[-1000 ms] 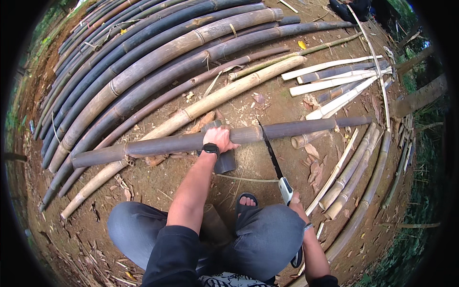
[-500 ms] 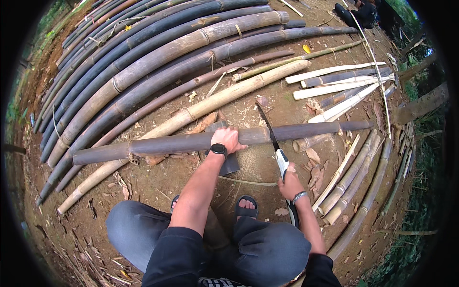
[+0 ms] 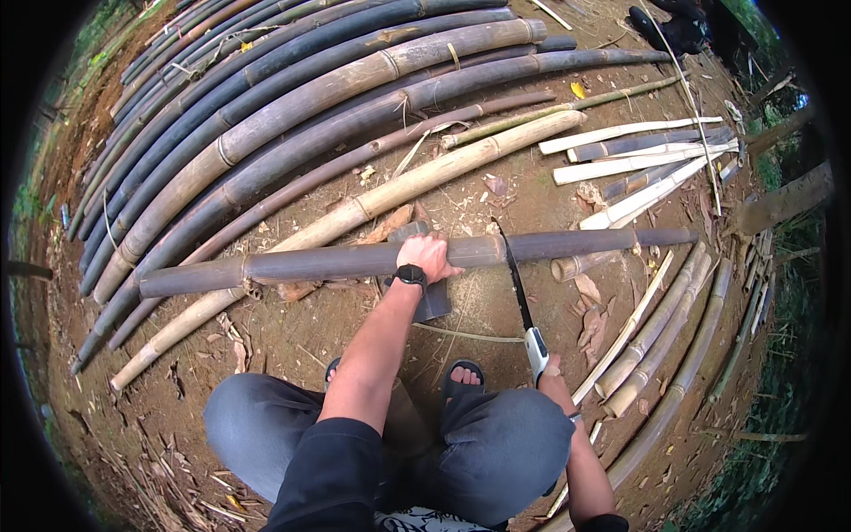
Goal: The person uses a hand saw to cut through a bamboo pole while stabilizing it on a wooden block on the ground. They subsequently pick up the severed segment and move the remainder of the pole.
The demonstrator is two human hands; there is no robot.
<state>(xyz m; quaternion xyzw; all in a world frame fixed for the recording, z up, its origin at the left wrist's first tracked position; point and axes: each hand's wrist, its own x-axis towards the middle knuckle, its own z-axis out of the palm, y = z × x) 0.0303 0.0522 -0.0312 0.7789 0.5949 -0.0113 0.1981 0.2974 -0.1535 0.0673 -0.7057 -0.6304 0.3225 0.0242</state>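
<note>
A dark bamboo pole lies crosswise in front of my knees. My left hand, a black watch at its wrist, is closed over the top of the pole and presses it down. A short dark piece of bamboo sits beneath the pole at that spot. My right hand is wrapped round the white and black handle of a hand saw. The dark blade crosses the pole to the right of my left hand, close to a node, its tip just past the far side. How deep the blade sits cannot be seen.
A row of long bamboo poles fills the far left. Split pale strips lie at the far right, and shorter bamboo pieces to the right. Sawdust covers the soil below the cut. Another person's dark shape is at the top right.
My right hand has pulled the saw back toward me, so more blade shows on the near side of the pole. My left hand and the pole stay together; the whole view has shifted slightly.
</note>
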